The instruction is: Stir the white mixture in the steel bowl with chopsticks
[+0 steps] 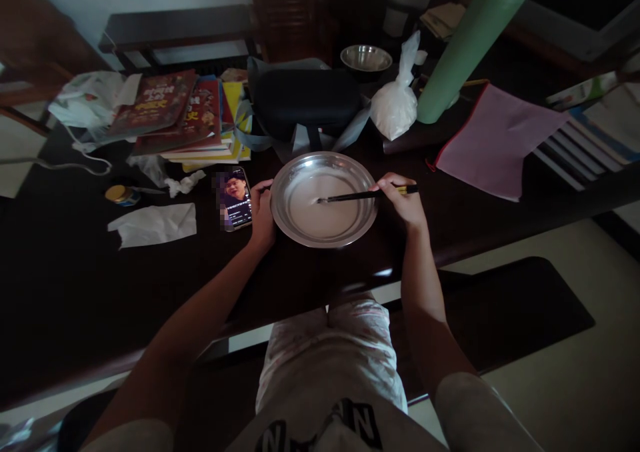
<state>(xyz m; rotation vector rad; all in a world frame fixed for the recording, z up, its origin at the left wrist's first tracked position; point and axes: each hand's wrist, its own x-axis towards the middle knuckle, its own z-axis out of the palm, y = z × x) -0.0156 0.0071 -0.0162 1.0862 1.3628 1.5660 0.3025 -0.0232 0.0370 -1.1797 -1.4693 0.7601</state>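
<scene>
Your right fingertips are pinching dark chopsticks (350, 197) near their gold-marked upper end, and there's your right hand (403, 199) out past the basin's right rim. Over on the other side, your left hand (263, 215) lies against the left edge of the steel basin (325, 162); whether those fingers press together or tuck under the rim, I can't tell from here. The basin sits right at the middle of your near table edge, and the chopstick tips dip into the pale, milky mixture (325, 215) inside.

Now, handling: that thin metal looks light and stiff, probably slick if wet, and the liquid should slosh if it tips. The flared rim looks your best hold, steadied from the side, while the slim chopsticks ask for a light but secure pinch.

Just beyond your left hand, a lit phone (239, 199) lies on the dark table (210, 272). Further left come a flattened paper sheet (155, 225) and a small yellow-lidded jar (123, 195). Behind the basin sits a black case (307, 99), with a knotted plastic bag of white powder (395, 109) to its right, and a tall green bottle (473, 52) beside that.
</scene>
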